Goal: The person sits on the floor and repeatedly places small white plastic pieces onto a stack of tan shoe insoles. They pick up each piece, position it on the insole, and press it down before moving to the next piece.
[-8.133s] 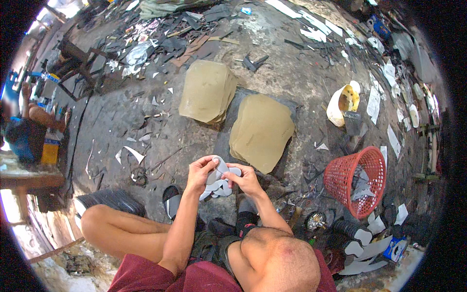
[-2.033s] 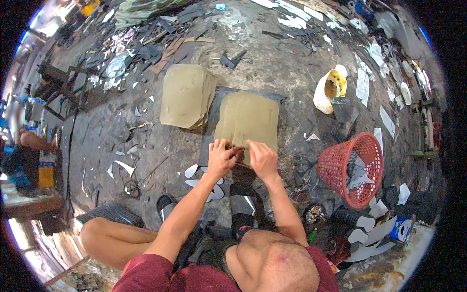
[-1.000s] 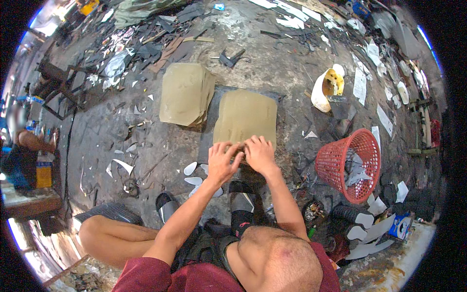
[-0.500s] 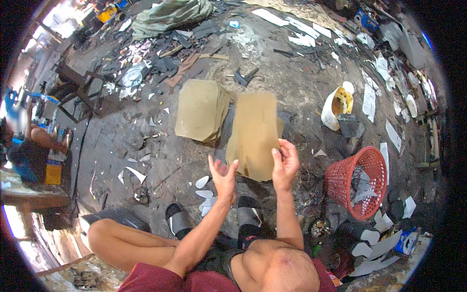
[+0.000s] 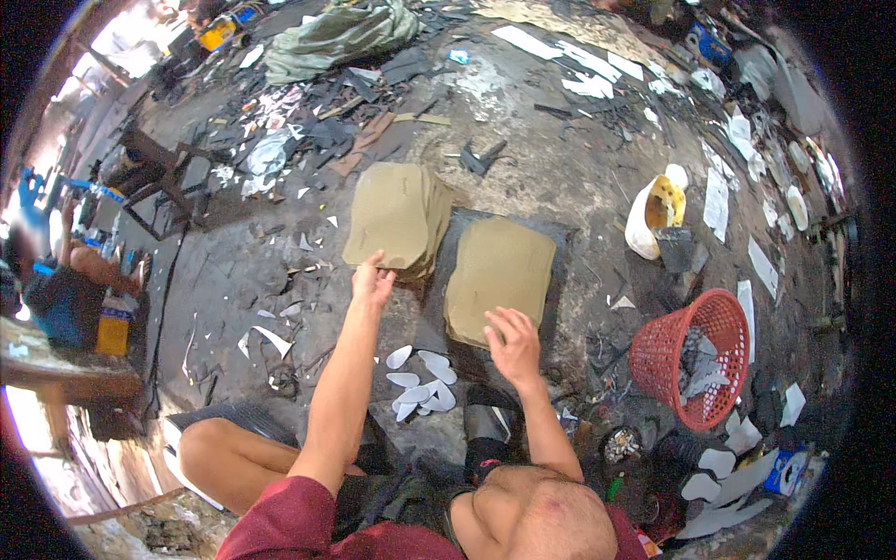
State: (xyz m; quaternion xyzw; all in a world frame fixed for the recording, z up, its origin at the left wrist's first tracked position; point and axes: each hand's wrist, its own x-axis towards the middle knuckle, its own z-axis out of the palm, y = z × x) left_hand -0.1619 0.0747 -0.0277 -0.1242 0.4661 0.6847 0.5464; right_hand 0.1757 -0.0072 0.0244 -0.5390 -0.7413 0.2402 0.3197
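Two piles of tan sheets with cut corners lie on the ground before me. The taller, left pile (image 5: 392,210) has its near edge under my left hand (image 5: 373,283), whose fingers pinch the rim of the top sheet. My right hand (image 5: 513,347) is at the near edge of the lower, right pile (image 5: 501,271), fingers apart and slightly bent, holding nothing. That pile rests on a dark flat board (image 5: 562,245). Between my feet and the piles lie several pale sole-shaped pieces (image 5: 434,397).
A red plastic basket (image 5: 644,350) with grey scraps stands at the right. Beyond it lies a white container (image 5: 642,224) with a yellowish inside. Scraps litter the ground, and a grey-green cloth bundle (image 5: 341,39) lies far off. Another person (image 5: 56,299) is at the left edge.
The tan sheet that my right hand held up now lies on the right pile, and that hand has let go. My left hand has moved forward and left to the taller pile.
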